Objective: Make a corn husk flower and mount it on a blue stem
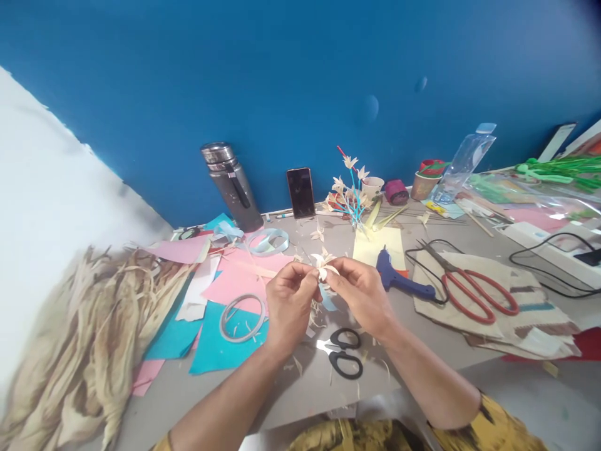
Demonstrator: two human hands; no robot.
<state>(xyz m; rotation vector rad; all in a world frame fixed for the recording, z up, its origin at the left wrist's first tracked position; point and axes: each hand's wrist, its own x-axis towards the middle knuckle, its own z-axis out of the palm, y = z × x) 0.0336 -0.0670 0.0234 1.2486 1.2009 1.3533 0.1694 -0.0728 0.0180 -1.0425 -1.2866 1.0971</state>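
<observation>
While finished-looking cream flowers [350, 162] on blue stems [355, 210] stand near the far edge of the grey table [282, 407], left hand [290, 304] and right hand [365, 295] pinch a white-petalled flower [323, 266], seemingly unfinished.

Grips: two, left grip [290, 307] and right grip [365, 297]
Held flower [325, 268]: one, above the middle of the counter [169, 404]
Scissors: two pairs, black-handled scissors [346, 374] toward the near edge, red-handled scissors [462, 280] toward the right edge
Cups: two at the far edge, patterned cup [374, 188] and brown cup [424, 188]
Vacuum flask [232, 191]: one, far edge
Phone [301, 193]: one, far edge
Clear bottle [464, 164]: one, far edge
Glue gun [385, 270]: one
Grey ring [222, 319]: one
Yellow sheet [389, 241]: one
Dry husks [106, 332]: many, uncountable through overlap, left edge
</observation>
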